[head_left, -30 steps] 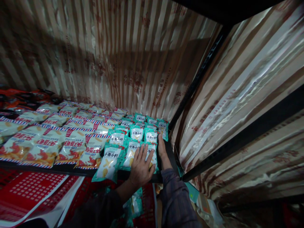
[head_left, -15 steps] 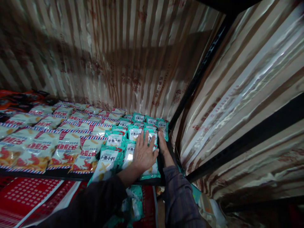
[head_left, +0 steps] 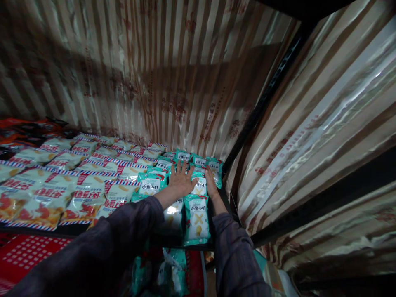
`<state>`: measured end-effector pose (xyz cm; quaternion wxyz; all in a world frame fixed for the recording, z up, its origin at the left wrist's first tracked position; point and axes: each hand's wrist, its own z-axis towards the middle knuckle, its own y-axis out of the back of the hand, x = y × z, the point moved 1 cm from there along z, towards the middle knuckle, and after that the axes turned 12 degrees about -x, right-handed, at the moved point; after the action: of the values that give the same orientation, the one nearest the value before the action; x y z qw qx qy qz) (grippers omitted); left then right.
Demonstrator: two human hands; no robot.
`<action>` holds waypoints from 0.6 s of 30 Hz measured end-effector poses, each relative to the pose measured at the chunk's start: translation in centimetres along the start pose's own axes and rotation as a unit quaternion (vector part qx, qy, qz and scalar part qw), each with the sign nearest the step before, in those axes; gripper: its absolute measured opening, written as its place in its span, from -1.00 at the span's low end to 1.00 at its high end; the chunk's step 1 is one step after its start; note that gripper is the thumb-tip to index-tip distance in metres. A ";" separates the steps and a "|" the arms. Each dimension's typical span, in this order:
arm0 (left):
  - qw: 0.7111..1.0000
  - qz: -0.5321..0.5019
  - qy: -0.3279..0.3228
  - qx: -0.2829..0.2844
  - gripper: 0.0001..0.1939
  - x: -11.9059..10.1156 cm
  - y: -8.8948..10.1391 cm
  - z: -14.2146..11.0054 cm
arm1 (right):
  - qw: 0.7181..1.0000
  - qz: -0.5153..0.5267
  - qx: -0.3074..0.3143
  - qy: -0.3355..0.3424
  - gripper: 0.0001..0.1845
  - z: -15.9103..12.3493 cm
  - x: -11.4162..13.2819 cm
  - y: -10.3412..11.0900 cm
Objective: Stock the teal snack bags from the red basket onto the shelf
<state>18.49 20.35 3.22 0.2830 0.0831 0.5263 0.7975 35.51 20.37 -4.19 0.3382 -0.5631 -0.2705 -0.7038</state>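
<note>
My left hand (head_left: 181, 180) lies palm down with fingers spread over the rows of teal-and-white snack bags. My right hand (head_left: 212, 184) is stretched out along the right side of these rows, its fingers by a teal snack bag (head_left: 214, 167) in the back corner. One teal snack bag (head_left: 197, 218) stands out in front, near the shelf's front edge, below both hands. Another teal snack bag (head_left: 151, 185) is left of my left hand. Neither hand is wrapped round a bag. My left forearm covers some bags at the front.
Rows of white snack bags with red print (head_left: 85, 196) fill the shelf to the left, with orange-and-black packets (head_left: 18, 132) beyond. A red basket (head_left: 31, 258) and more teal bags (head_left: 175, 270) are below. A dark metal post (head_left: 266, 95) and striped sheeting (head_left: 185, 74) bound the corner.
My left hand has moved back and slightly left over the bags, uncovering the front teal bag. My right hand stays along the right side. The view has shifted slightly.
</note>
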 end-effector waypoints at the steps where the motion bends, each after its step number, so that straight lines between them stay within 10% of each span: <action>1: 1.000 0.000 -0.006 -0.012 -0.36 0.0 -0.2 0.0 | 1.000 0.001 0.003 0.003 -0.18 0.0 0.1 -0.1; 18: 0.999 0.003 -0.018 -0.043 -0.37 0.8 -1.0 0.2 | 1.000 0.005 -0.005 0.026 -0.20 -0.1 0.0 -1.0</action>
<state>18.25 21.21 2.29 0.2932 0.0865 0.4860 0.8188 34.66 20.94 -4.26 0.3460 -0.5479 -0.2554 -0.7175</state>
